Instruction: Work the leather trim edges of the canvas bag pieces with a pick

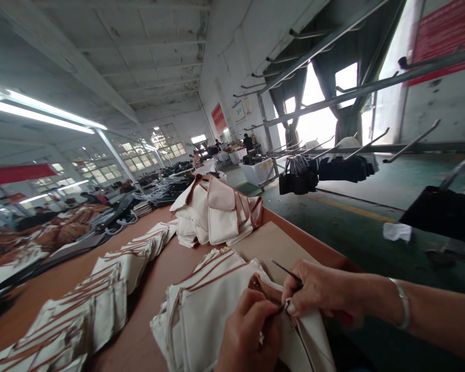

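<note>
A white bag piece with brown trim (308, 336) is in front of me, its dark zipper edge running down toward the bottom of the view. My left hand (251, 330) pinches the top edge of this piece. Close against it, my right hand (321, 289) grips scissors (284, 269), with a dark pointed blade jutting up-left and a bit of red showing under the palm. The right thumb and fingertips also press on the zipper edge. Left of my hands lies a stack of similar white pieces (205, 299).
More white bag pieces lie in a heap (222, 212) ahead and in a long overlapping row (89, 299) at left on the brown table (147, 299). A metal rack (333, 98) with dark bags (298, 175) stands right. People work far back.
</note>
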Available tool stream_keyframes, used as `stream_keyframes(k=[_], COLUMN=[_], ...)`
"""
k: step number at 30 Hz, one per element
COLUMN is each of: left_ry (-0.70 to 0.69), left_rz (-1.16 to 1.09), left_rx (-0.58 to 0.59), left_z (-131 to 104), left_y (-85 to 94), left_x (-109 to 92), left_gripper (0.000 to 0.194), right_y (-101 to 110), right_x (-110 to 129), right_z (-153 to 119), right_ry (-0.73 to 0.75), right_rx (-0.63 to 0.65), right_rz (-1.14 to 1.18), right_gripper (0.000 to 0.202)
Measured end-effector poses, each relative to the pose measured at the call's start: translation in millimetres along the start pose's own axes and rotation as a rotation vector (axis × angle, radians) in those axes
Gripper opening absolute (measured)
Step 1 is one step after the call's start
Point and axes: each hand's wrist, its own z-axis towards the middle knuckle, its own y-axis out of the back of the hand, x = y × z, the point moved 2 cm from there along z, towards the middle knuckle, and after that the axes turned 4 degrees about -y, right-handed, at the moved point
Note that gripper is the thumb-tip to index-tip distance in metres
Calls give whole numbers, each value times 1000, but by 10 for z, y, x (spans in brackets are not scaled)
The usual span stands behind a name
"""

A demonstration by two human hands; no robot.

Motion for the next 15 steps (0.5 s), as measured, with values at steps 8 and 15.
stream_keyframes(k=[8, 15], left_ry=[-230, -131], left_rz=[479, 426], left_rx=[111, 102], left_z=[20, -14], left_y=[-34, -152], left_x=[-44, -11], left_gripper=[13, 18], right_y=[-18, -99], right_x=[-92, -19], right_z=[35, -29], right_ry=[-20, 9], right_rx=[-20, -2], right_rz=[122, 69], right_gripper=[21, 15])
